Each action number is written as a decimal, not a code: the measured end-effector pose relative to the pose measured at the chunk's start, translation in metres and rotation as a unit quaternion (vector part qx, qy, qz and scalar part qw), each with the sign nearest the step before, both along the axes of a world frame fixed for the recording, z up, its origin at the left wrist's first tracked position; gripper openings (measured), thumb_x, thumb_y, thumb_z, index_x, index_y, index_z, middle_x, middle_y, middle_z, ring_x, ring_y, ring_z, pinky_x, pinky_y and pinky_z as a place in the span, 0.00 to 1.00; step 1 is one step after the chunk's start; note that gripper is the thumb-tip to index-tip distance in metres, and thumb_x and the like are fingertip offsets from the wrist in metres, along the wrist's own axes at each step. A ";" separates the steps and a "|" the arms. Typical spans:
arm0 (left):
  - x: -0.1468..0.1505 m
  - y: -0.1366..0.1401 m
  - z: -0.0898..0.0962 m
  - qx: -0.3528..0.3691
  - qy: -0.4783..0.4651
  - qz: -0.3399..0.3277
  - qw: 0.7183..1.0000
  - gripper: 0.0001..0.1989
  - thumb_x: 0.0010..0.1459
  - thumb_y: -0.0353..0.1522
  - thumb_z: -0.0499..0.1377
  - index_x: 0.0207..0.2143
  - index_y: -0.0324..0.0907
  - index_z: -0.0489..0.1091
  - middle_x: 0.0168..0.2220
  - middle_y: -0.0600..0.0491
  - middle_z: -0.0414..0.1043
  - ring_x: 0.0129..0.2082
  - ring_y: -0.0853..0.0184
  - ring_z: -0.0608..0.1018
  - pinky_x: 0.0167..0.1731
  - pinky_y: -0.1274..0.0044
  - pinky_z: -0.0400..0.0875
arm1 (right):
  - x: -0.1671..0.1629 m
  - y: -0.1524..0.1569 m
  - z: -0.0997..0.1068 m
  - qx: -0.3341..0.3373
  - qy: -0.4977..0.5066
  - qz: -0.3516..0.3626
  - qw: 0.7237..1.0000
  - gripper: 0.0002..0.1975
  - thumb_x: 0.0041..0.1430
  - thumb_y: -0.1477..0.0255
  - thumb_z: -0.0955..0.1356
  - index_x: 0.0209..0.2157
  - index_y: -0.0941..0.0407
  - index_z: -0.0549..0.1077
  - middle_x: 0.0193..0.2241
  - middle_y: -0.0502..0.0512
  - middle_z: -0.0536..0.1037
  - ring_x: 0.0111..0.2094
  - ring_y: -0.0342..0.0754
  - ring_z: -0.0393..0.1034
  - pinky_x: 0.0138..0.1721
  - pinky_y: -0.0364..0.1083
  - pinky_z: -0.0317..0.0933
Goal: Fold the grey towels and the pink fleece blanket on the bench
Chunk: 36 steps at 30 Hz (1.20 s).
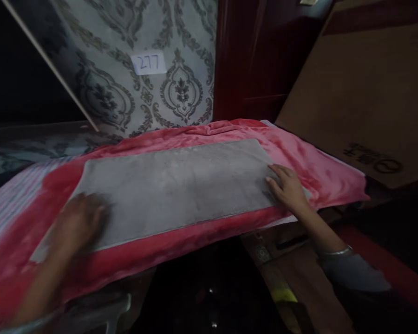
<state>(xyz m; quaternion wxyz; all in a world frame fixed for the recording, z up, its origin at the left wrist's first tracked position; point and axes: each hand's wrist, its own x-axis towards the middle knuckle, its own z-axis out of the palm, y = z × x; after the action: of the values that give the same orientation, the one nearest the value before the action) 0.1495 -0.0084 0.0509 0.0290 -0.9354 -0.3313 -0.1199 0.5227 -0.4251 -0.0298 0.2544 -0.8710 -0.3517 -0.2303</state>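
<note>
A long grey cloth (181, 185) lies spread flat on a pink-red plush blanket (195, 232), with its lower corners flaring outward at both ends. At the cloth's left end is my left hand (77, 223), smeared by motion, so its fingers cannot be made out clearly. My right hand (288, 188) rests at the right end of the cloth, with its fingers stretched out over the edge. A few faint creases and lighter patches show on the grey surface.
Behind the blanket stands a patterned wall (181, 93) bearing a paper label (149, 62) marked 277. A dark red panel (251, 60) adjoins it. A large cardboard box (369, 93) leans at the right. Striped fabric (24, 190) shows at the left.
</note>
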 end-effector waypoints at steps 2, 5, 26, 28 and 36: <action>0.026 -0.015 -0.020 0.016 0.035 -0.059 0.998 0.27 0.66 0.40 0.44 0.61 0.35 0.62 0.67 0.41 0.59 0.69 0.50 0.57 0.64 0.59 0.55 | -0.018 0.033 0.001 -0.042 -0.003 0.058 0.997 0.29 0.68 0.57 0.58 0.66 0.55 0.62 0.65 0.64 0.62 0.65 0.63 0.55 0.62 0.64 0.52; 0.049 -0.037 -0.048 -0.015 0.099 -0.134 0.986 0.29 0.66 0.42 0.47 0.68 0.46 0.56 0.72 0.48 0.49 0.72 0.51 0.49 0.66 0.53 0.47 | -0.043 0.063 -0.008 -0.146 0.010 0.119 0.982 0.29 0.70 0.56 0.57 0.68 0.48 0.58 0.70 0.57 0.55 0.69 0.63 0.46 0.63 0.67 0.48; -0.049 -0.013 -0.066 -0.006 0.099 0.083 0.992 0.34 0.65 0.46 0.44 0.69 0.41 0.56 0.71 0.42 0.50 0.70 0.42 0.52 0.63 0.49 0.52 | -0.061 0.057 -0.038 -0.214 0.017 0.143 0.966 0.27 0.71 0.57 0.56 0.68 0.43 0.57 0.70 0.53 0.54 0.70 0.60 0.47 0.64 0.67 0.50; -0.049 -0.001 -0.061 -0.007 0.098 0.114 0.989 0.35 0.65 0.46 0.42 0.67 0.36 0.60 0.69 0.38 0.55 0.68 0.41 0.58 0.61 0.49 0.56 | -0.062 0.059 -0.037 -0.211 0.020 0.143 0.967 0.26 0.71 0.58 0.56 0.68 0.42 0.57 0.70 0.52 0.54 0.70 0.59 0.46 0.64 0.67 0.49; 0.056 -0.020 -0.031 -0.073 0.081 -0.124 0.986 0.28 0.65 0.41 0.47 0.64 0.42 0.63 0.68 0.42 0.58 0.68 0.54 0.61 0.64 0.56 0.57 | -0.064 0.065 -0.022 -0.227 0.062 0.159 0.959 0.26 0.71 0.60 0.57 0.68 0.41 0.57 0.70 0.52 0.53 0.70 0.61 0.45 0.64 0.68 0.47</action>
<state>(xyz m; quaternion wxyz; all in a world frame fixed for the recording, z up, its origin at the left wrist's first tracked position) 0.2059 -0.0282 0.0194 -0.0276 -0.9755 -0.2172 -0.0221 0.4587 -0.3605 -0.0522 0.1048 -0.8512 -0.5121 -0.0471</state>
